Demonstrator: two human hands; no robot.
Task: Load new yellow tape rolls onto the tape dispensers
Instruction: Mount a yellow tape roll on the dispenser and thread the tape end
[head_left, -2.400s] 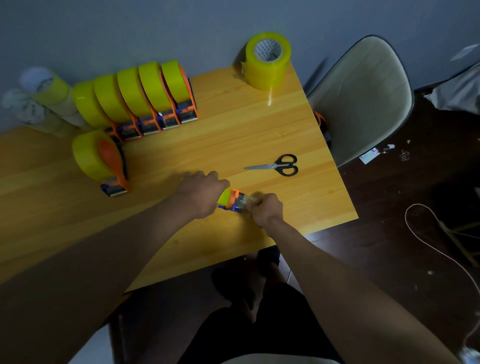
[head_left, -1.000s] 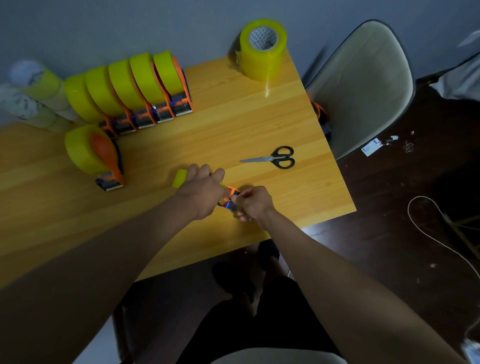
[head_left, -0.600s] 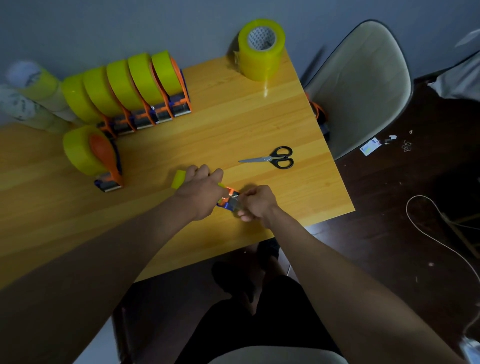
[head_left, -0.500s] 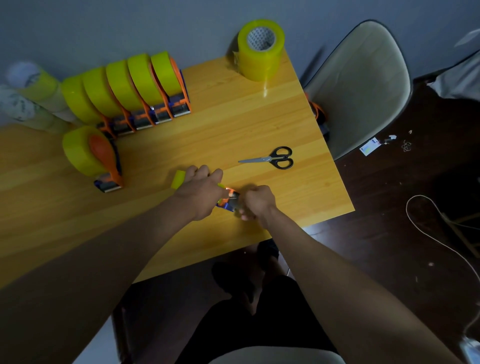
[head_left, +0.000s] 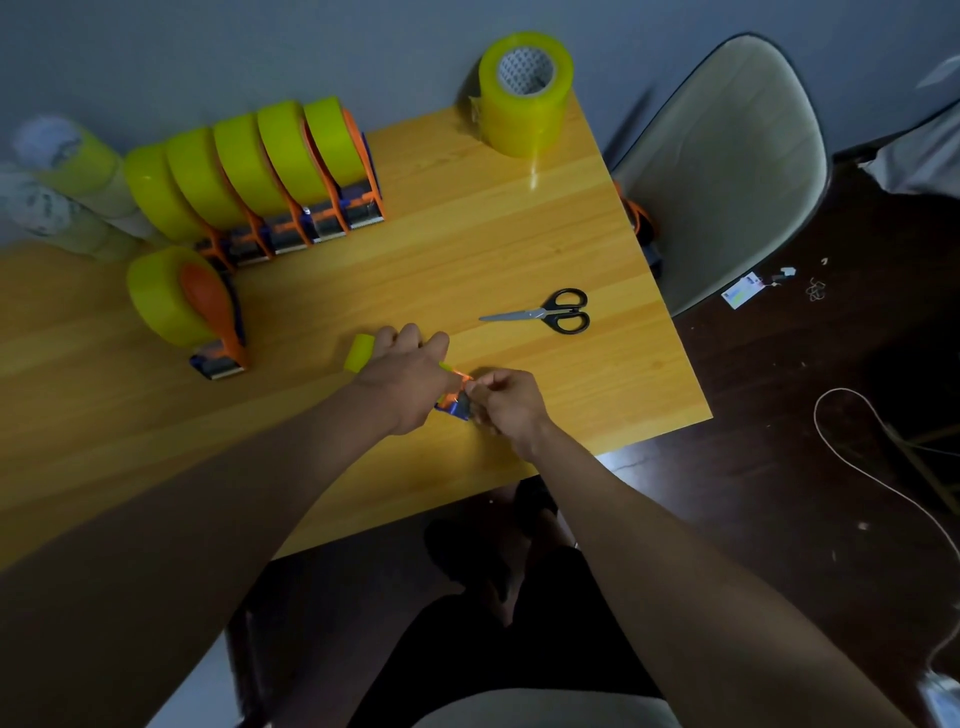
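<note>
My left hand (head_left: 408, 382) grips an orange and blue tape dispenser (head_left: 454, 402) carrying a yellow tape roll (head_left: 359, 352); the hand hides most of both. My right hand (head_left: 506, 402) pinches at the dispenser's blade end, fingers curled on the tape's loose end there. Both hands are near the front edge of the wooden table (head_left: 467, 218). A row of several loaded dispensers (head_left: 291, 176) stands at the back left. One more loaded dispenser (head_left: 192, 309) stands alone in front of that row.
Black-handled scissors (head_left: 550, 313) lie just right of my hands. A stack of yellow rolls (head_left: 524, 93) stands at the table's back right corner, more rolls (head_left: 62, 176) at the far left. A grey chair (head_left: 727, 161) is beside the table's right edge.
Since 2.4 s ago my left hand has tipped the dispenser so the roll's edge shows left of the hand. My right hand stays pinching at the blade end, shifting only slightly.
</note>
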